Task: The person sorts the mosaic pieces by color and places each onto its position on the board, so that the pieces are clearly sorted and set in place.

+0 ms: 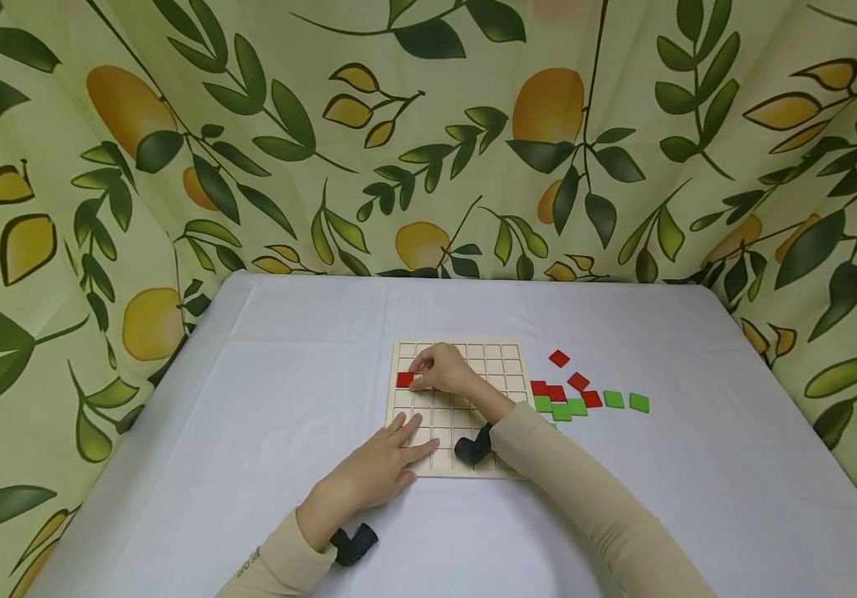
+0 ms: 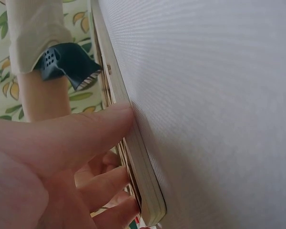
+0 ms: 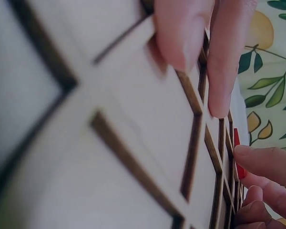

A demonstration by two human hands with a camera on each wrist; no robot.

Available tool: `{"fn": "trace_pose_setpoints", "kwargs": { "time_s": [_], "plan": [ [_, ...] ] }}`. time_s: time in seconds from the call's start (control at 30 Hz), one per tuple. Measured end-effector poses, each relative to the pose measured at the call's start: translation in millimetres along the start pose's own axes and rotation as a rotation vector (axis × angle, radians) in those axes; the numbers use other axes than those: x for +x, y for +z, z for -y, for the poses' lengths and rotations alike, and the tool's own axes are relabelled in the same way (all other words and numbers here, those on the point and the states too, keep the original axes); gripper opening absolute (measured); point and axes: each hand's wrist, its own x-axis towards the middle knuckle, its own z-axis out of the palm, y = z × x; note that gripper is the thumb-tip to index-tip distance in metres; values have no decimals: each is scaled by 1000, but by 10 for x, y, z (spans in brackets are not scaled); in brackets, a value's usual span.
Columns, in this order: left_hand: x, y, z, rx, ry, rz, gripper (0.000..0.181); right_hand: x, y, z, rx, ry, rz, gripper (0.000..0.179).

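A square wooden grid board (image 1: 503,382) lies on the table. At its left column a red square tile (image 1: 405,379) sits, with my right hand (image 1: 443,369) reaching across the board and pinching the tile's near side between thumb and finger. In the right wrist view the fingertips (image 3: 243,150) meet the red tile (image 3: 240,167) low at the board's surface. My left hand (image 1: 372,467) rests spread on the lower left corner of the board. Seen from the left wrist, its thumb (image 2: 114,117) presses the board's edge (image 2: 150,195) while the other fingers lie over the grid.
Right of the board lie several loose red tiles (image 1: 559,359) and several green tiles (image 1: 613,399), some overlapping its edge in the head view. A white cloth (image 1: 301,365) covers the table. Behind hangs a leaf-and-fruit patterned curtain (image 1: 458,75). Each wrist carries a black camera mount (image 1: 355,545).
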Motion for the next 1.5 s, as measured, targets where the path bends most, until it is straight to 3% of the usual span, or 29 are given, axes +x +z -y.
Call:
{"fn": "trace_pose_setpoints", "kwargs": {
  "time_s": [0.57,0.77,1.07,1.5],
  "plan": [
    [-6,-13,-13,-7,-2,8,49,-53,-27,-16,56,6,-14,20],
    [-15,-20,-9,-7,8,2,50,-98,-70,-55,86,-14,-18,19],
    [5,5,14,9,7,-4,49,-188,-170,-74,146,35,-34,20],
    [16,17,15,5,-4,-5,49,-320,-302,-199,237,33,-73,24]
  ]
}}
